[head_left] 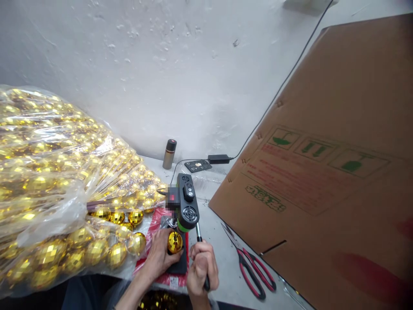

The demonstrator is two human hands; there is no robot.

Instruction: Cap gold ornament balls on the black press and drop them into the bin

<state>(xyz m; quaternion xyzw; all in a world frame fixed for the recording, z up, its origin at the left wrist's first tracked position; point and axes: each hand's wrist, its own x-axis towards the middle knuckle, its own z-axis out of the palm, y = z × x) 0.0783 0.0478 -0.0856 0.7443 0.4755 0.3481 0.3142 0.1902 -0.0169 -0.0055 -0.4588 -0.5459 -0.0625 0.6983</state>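
My left hand (160,255) holds a gold faceted ball (175,242) on the dark base of a small black press-like machine (186,202), fingers curled round the ball. My right hand (202,269) is closed round the machine's black lever handle (200,245), which slopes down from its green-banded head. The machine stands on a red sheet (154,224) at the table's near edge.
A big clear bag of gold faceted balls (51,181) fills the left side. Red-handled scissors (250,265) lie to the right of my hands. A large cardboard sheet (325,172) leans at the right. A metal cylinder (169,153), a power adapter (218,159) and a cable sit by the wall.
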